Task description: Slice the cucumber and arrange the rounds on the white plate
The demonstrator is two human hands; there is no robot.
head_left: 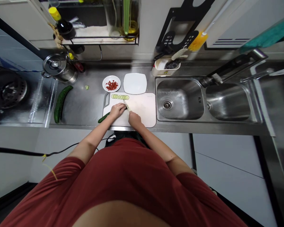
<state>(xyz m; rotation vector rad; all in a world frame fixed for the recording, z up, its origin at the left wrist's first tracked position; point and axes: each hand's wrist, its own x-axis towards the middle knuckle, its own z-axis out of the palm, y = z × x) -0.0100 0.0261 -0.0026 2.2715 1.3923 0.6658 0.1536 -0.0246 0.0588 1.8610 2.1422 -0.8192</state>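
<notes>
With my left hand (117,110) pinning the cucumber (103,118) and right hand (134,120) gripping the knife (127,106), I should tuck fingertips behind the blade.

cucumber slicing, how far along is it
Done: a row of slices lies on the board. In hand: the left hand steadies the cut cucumber; the right hand holds the knife at its end. Left: the rest of that piece and, if it's meant too, the uncut whole cucumber near the pot.

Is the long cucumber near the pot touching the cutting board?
Apart. The head view shows shiny metal counter between the long cucumber and the cutting board.
</notes>
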